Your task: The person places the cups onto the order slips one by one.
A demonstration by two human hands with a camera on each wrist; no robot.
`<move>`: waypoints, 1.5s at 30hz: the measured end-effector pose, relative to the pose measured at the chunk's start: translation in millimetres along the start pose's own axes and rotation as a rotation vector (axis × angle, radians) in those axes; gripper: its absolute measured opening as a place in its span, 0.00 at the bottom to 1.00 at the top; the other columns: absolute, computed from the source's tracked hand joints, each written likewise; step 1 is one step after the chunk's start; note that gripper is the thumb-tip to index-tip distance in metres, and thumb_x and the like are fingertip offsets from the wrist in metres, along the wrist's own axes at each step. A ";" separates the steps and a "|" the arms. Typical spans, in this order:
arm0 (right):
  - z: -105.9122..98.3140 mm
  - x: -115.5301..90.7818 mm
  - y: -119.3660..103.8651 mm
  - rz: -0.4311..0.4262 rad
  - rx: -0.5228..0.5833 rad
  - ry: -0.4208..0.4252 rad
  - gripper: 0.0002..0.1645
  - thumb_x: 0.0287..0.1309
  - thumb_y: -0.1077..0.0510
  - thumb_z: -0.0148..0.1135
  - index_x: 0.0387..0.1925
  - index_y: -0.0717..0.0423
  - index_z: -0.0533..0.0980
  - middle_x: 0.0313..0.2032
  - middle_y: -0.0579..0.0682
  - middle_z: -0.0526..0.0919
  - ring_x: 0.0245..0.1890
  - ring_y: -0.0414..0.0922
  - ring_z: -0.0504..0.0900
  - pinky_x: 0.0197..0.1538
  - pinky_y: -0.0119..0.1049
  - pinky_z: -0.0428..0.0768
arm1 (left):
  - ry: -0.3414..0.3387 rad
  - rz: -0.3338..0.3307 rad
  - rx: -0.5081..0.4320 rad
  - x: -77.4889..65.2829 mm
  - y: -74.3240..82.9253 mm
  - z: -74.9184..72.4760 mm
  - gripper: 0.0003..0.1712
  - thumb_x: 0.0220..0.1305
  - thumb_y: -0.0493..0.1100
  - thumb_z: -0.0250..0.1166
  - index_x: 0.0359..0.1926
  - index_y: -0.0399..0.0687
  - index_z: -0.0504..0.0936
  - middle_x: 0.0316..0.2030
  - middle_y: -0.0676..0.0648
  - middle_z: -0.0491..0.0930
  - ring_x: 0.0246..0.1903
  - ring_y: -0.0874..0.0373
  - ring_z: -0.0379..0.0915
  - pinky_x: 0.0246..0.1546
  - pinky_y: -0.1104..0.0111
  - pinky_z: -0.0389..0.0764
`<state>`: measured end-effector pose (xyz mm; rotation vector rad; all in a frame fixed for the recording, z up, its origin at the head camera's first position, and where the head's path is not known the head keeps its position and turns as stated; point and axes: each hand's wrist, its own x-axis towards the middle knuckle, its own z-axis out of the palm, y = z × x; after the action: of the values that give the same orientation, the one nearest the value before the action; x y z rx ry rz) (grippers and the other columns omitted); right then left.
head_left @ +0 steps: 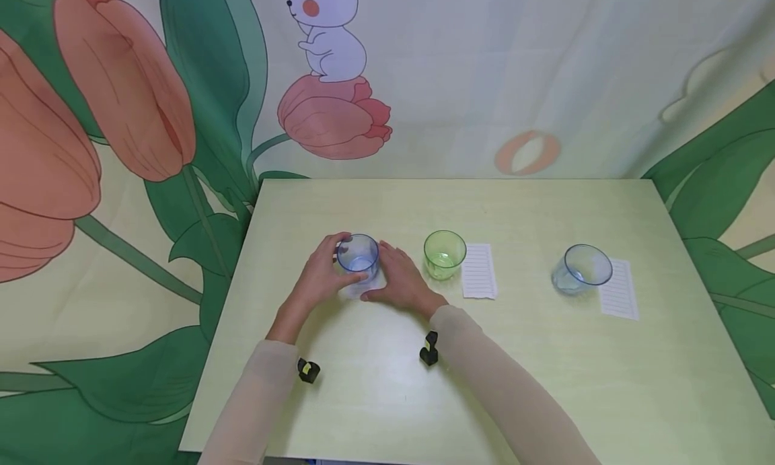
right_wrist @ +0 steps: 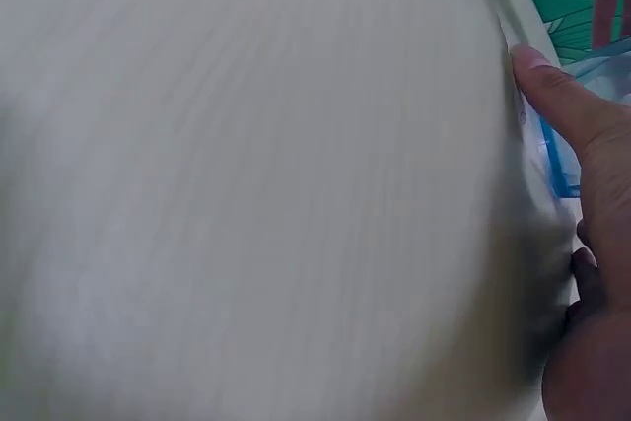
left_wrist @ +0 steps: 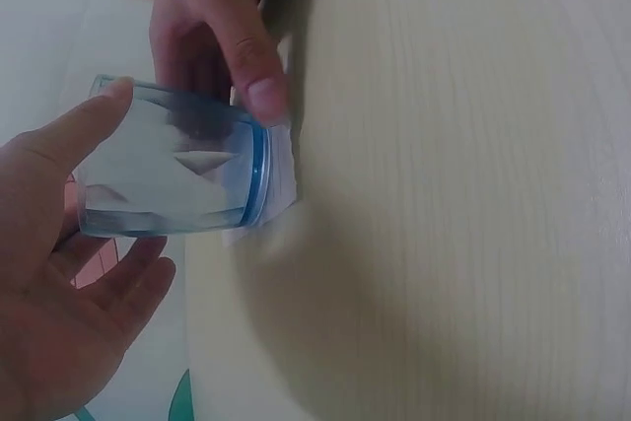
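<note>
Your left hand [head_left: 321,276] holds a blue glass [head_left: 358,258] near the centre of the head frame.
Its thumb and fingers curl round the side, over a paper slip [left_wrist: 283,170]; your right hand [head_left: 402,280] is loosely spread, thumb at the slip's edge. A nudge from that thumb could skew the slip, or a slack left grip let the glass tip. You have three glasses, two blue and one green glass [head_left: 445,258], and three slips across the surface [head_left: 496,384].
</note>
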<state>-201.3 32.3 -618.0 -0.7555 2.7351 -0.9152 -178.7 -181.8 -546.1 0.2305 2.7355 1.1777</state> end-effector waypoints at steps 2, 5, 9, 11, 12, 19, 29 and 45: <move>-3.7 -1.6 -0.9 0.006 0.046 0.014 0.71 0.51 0.33 0.81 0.84 0.54 0.52 0.81 0.56 0.60 0.82 0.52 0.54 0.82 0.48 0.50 | 0.000 0.002 0.007 0.0 2.2 -0.4 0.56 0.59 0.56 0.82 0.80 0.50 0.61 0.74 0.44 0.66 0.71 0.44 0.68 0.70 0.51 0.74; -10.2 -4.7 -4.0 0.027 0.118 0.019 0.72 0.51 0.35 0.82 0.85 0.52 0.51 0.81 0.56 0.58 0.81 0.53 0.57 0.82 0.48 0.54 | -0.003 0.000 0.022 -0.7 5.2 -1.8 0.57 0.59 0.56 0.82 0.80 0.49 0.60 0.75 0.43 0.65 0.72 0.44 0.66 0.71 0.49 0.72; -16.6 -11.1 -8.1 0.040 0.142 -0.006 0.72 0.52 0.34 0.82 0.84 0.56 0.51 0.81 0.59 0.58 0.81 0.55 0.58 0.81 0.49 0.58 | -0.016 -0.018 0.018 -2.5 7.6 -3.5 0.61 0.57 0.57 0.83 0.82 0.50 0.56 0.77 0.42 0.62 0.74 0.42 0.63 0.72 0.44 0.69; -19.5 -16.0 -9.4 0.035 0.144 -0.012 0.72 0.52 0.34 0.81 0.84 0.58 0.51 0.81 0.59 0.59 0.80 0.56 0.58 0.80 0.49 0.58 | -0.017 -0.013 0.020 -2.5 10.6 -4.2 0.64 0.55 0.57 0.84 0.83 0.51 0.55 0.78 0.42 0.60 0.74 0.42 0.62 0.73 0.42 0.68; -21.0 -19.2 -9.7 0.030 0.142 -0.011 0.72 0.53 0.34 0.81 0.84 0.59 0.50 0.81 0.60 0.59 0.80 0.56 0.58 0.80 0.49 0.58 | -0.016 -0.007 0.023 -2.8 13.3 -4.9 0.65 0.55 0.57 0.84 0.83 0.51 0.54 0.78 0.42 0.60 0.75 0.42 0.61 0.72 0.42 0.68; -38.0 -50.0 -13.3 0.024 0.164 -0.016 0.70 0.55 0.33 0.79 0.84 0.59 0.51 0.81 0.58 0.59 0.81 0.55 0.58 0.80 0.49 0.59 | 0.001 0.050 0.125 -9.2 42.8 -12.0 0.63 0.56 0.57 0.83 0.84 0.51 0.55 0.81 0.44 0.56 0.78 0.42 0.54 0.73 0.42 0.67; -68.9 -107.8 -24.9 -0.036 0.190 0.009 0.65 0.59 0.26 0.71 0.84 0.50 0.54 0.81 0.49 0.60 0.80 0.51 0.60 0.78 0.55 0.63 | 0.002 0.195 0.243 -27.2 78.9 -11.3 0.61 0.58 0.62 0.80 0.83 0.50 0.57 0.81 0.47 0.56 0.80 0.46 0.51 0.74 0.47 0.66; -136.5 -173.1 -22.1 -0.139 0.045 0.160 0.59 0.61 0.32 0.74 0.84 0.46 0.57 0.78 0.48 0.65 0.77 0.52 0.65 0.72 0.59 0.71 | 0.039 0.383 0.466 -44.0 108.6 -3.7 0.59 0.61 0.66 0.76 0.83 0.47 0.60 0.82 0.47 0.56 0.81 0.44 0.48 0.78 0.49 0.59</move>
<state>-84.4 176.4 -496.9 -0.9112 2.8157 -1.1069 -127.9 -119.5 -460.8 0.8229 3.0508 0.5840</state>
